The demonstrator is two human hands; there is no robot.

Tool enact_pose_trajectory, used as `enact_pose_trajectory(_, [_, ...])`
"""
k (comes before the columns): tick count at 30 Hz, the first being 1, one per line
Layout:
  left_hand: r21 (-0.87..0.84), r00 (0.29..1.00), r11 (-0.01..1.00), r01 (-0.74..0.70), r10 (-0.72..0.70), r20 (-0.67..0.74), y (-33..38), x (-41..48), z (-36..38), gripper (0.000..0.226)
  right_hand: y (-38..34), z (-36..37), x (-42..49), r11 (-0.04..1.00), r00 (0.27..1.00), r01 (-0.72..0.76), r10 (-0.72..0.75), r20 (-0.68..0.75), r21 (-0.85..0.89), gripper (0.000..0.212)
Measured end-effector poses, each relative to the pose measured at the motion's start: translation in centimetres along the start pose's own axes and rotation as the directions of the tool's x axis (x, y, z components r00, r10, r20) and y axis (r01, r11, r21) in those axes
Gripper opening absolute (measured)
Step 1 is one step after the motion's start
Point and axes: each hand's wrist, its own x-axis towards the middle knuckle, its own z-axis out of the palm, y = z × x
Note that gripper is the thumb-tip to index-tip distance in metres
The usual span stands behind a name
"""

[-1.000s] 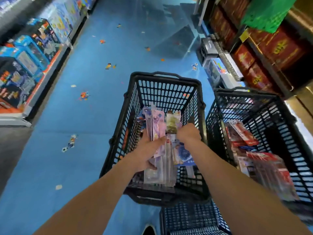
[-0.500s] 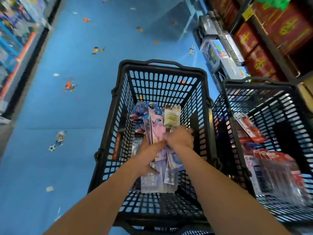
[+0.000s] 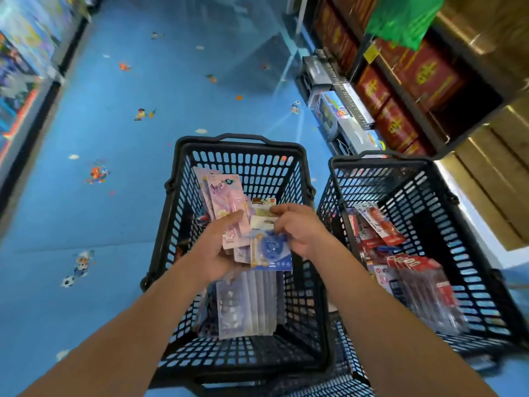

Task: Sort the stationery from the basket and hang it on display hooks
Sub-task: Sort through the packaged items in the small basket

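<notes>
Pink packs [image 3: 226, 202] are coming up higher out of the black basket [image 3: 237, 141] than half a second ago, so sorting is progressing, hanging not yet starting. Left hand [image 3: 217, 250] is gripping the fanned bunch, thumb lying across; right hand [image 3: 300, 230] at its 3 o'clock is pinching the blue pack [image 3: 272, 247], fingers curling, separating it

Blue floor [image 3: 120, 224] btwn 2 stocked shelves [image 3: 400, 90]

Black lattice basket [image 3: 243, 146], pink and blue stationery packs [image 3: 226, 196], red-white packs [image 3: 378, 222], blue floor [image 3: 114, 224], seemingly cartoon-dotted.
</notes>
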Motion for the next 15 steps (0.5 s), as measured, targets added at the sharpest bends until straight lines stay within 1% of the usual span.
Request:
enact_pose_trajectory(1, [-0.011,1.000,1.000,-0.020,0.020,0.023,0.5,-0.1,0.7,0.056,-0.4,-0.5,-0.4,0.999,1.000,0.021,-0.021,0.000,0.024,0.040])
enact_pose_trajectory(2, [-0.024,0.997,0.999,-0.037,0.038,0.060,0.9,-0.4,1.6,0.056,-0.8,-0.9,-0.8,0.999,0.999,0.042,-0.042,-0.011,-0.001,0.039])
enact_pose_trajectory(3, [-0.015,0.995,0.998,-0.066,0.067,0.070,1.4,-0.8,2.8,0.049,-1.2,-1.3,-1.3,0.998,0.998,0.056,-0.057,-0.029,-0.038,0.036])
enact_pose_trajectory(5, [0.018,0.992,0.993,-0.115,0.114,0.062,2.0,-1.3,5.3,0.035,-2.0,-2.4,-2.5,0.994,0.998,0.040,-0.045,-0.048,-0.105,0.024])
enact_pose_trajectory(6, [0.033,0.990,0.992,-0.123,0.121,0.069,2.2,-1.4,6.5,0.033,-2.3,-3.2,-2.9,0.996,0.999,0.019,-0.023,-0.044,-0.089,0.016])
enact_pose_trajectory(7, [0.053,0.989,0.990,-0.131,0.127,0.080,2.3,-1.4,7.7,0.034,-2.7,-4.0,-3.2,0.998,0.999,-0.003,0.000,-0.040,-0.064,0.011])
enact_pose_trajectory(9, [0.074,0.984,0.985,-0.157,0.149,0.102,2.2,-1.3,10.2,0.035,-3.2,-6.0,-3.5,0.996,0.997,-0.061,0.058,-0.052,-0.058,0.028])
enact_pose_trajectory(12, [0.087,0.979,0.981,-0.175,0.163,0.126,1.3,-0.7,14.0,0.039,-3.4,-9.7,-3.6,0.996,0.996,-0.059,0.054,-0.077,-0.061,0.045])
enact_pose_trajectory(13, [0.085,0.976,0.980,-0.181,0.168,0.139,0.8,-0.5,15.4,0.040,-3.4,-11.2,-3.5,0.997,0.994,-0.038,0.030,-0.107,-0.073,0.046])
enact_pose_trajectory(15, [0.107,0.973,0.976,-0.190,0.173,0.155,-0.4,0.2,18.1,0.040,-3.4,-14.4,-3.6,0.996,0.984,0.031,-0.045,-0.171,-0.086,0.037])
